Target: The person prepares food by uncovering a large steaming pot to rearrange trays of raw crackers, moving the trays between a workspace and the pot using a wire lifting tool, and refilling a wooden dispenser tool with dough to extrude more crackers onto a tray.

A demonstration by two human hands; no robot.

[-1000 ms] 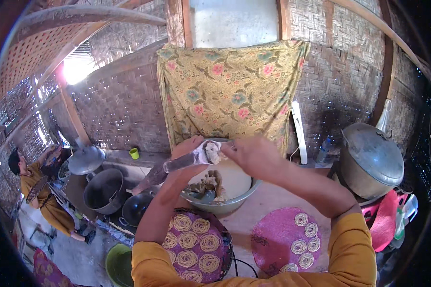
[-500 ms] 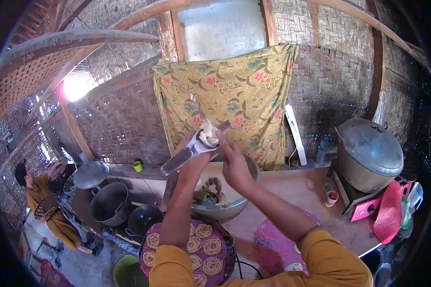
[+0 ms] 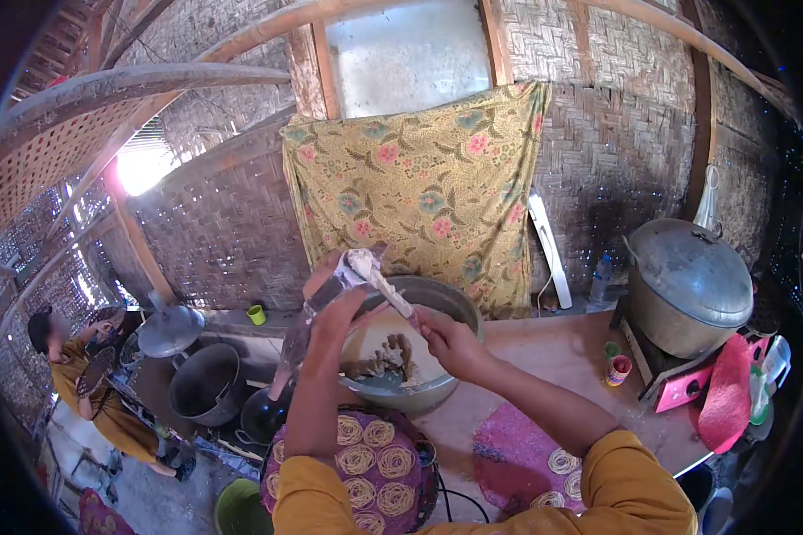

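Note:
My left hand (image 3: pixel 337 305) is closed around the open top of a clear plastic bag (image 3: pixel 287 366), which hangs down along my left forearm. Closed on the lower end of a flat spatula (image 3: pixel 391 292), my right hand (image 3: pixel 451 341) tilts it so that its far end, coated in pale dough, lies at the bag's mouth. Beneath both hands stands a wide metal basin (image 3: pixel 469 314) with brownish dough lumps (image 3: pixel 391 361) inside. A round purple tray (image 3: pixel 326 419) of coiled dough nests (image 3: pixel 357 459) sits near my left arm.
Another purple mat (image 3: pixel 509 455) with several nests lies under my right arm. Dark pans (image 3: pixel 207 383) stand left, where a person in brown (image 3: pixel 98 383) works. A big lidded pot (image 3: pixel 691 285) on a stove, a cup (image 3: pixel 617 370) and a bottle (image 3: pixel 601 281) are right.
The spatula has swung from pointing up to slanting across the bag's mouth, its handle lower right. My right hand has moved down and right; my left hand has shifted slightly left.

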